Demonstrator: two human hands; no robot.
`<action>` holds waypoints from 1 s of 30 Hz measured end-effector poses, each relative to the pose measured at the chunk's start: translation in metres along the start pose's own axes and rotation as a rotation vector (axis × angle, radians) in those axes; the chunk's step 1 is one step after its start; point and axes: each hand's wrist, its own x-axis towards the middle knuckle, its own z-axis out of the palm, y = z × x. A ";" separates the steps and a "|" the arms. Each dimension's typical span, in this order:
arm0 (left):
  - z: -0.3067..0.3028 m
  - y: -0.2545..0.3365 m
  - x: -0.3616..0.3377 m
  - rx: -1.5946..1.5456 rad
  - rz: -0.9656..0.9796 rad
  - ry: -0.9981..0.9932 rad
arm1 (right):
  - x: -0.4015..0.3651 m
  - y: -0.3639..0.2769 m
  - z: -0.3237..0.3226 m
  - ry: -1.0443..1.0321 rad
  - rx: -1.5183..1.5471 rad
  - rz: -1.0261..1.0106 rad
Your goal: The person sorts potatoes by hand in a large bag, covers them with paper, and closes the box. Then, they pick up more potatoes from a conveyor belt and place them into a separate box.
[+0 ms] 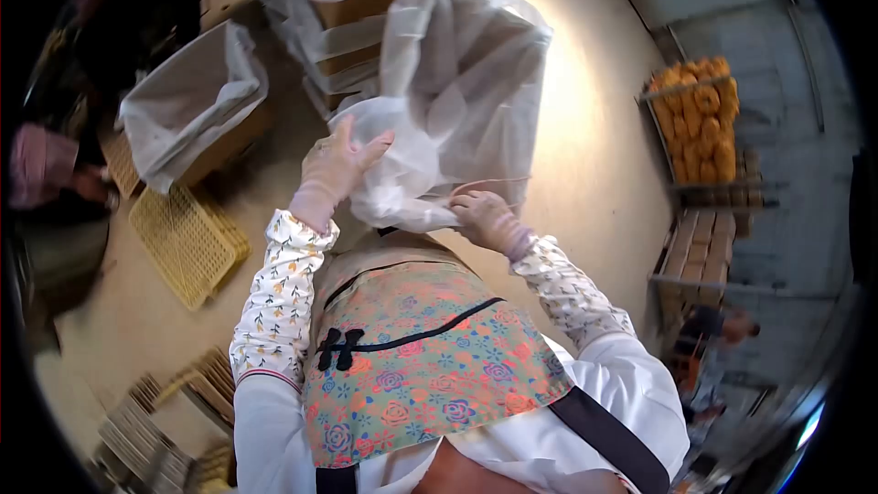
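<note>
A translucent white sheet liner (485,64) hangs spread in front of me, its folds gathered toward my body. My left hand (338,169), in a thin pale glove, lies against the near left side of the liner with thumb and forefinger spread wide. At the liner's near right edge, my gloved right hand (492,220) has its fingers closed on the gathered material. A thin reddish string (494,182) arcs just above the right hand's fingers.
Lined boxes (352,37) are stacked beyond my left hand. Another white-lined box (192,110) stands left, by yellow plastic crates (187,242). A person's pink sleeve (44,165) shows at far left. Right, a rack holds orange bundles (700,119) above cartons (700,247).
</note>
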 end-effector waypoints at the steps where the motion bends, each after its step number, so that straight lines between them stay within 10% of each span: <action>1: 0.006 0.010 0.014 0.114 0.006 -0.054 | 0.000 0.001 0.011 -0.001 0.004 -0.010; 7: 0.022 0.005 0.063 0.518 0.001 -0.100 | -0.075 0.037 -0.059 0.741 1.195 0.740; 10: 0.018 -0.006 0.059 0.457 0.097 -0.075 | -0.094 0.053 -0.066 1.113 1.180 0.912; 13: 0.035 -0.006 0.059 0.641 0.064 -0.118 | -0.054 0.046 0.010 0.852 1.244 0.964; 15: 0.045 0.008 0.046 0.678 0.041 -0.082 | -0.033 0.072 0.083 1.042 0.908 0.795; 17: 0.050 0.020 0.033 0.659 0.077 -0.068 | -0.055 0.101 0.055 0.775 1.356 1.010; 19: 0.051 0.024 0.033 0.654 -0.007 -0.219 | -0.045 0.125 0.001 0.962 1.352 1.054; 26: 0.002 0.065 0.055 0.651 0.013 -0.483 | 0.078 0.271 -0.075 0.925 0.547 0.734; 28: -0.026 0.097 0.075 0.442 0.131 -0.106 | 0.103 0.299 -0.066 0.825 0.426 0.725; 30: -0.024 0.110 0.128 0.261 0.705 0.406 | 0.113 0.311 -0.040 0.672 0.666 0.790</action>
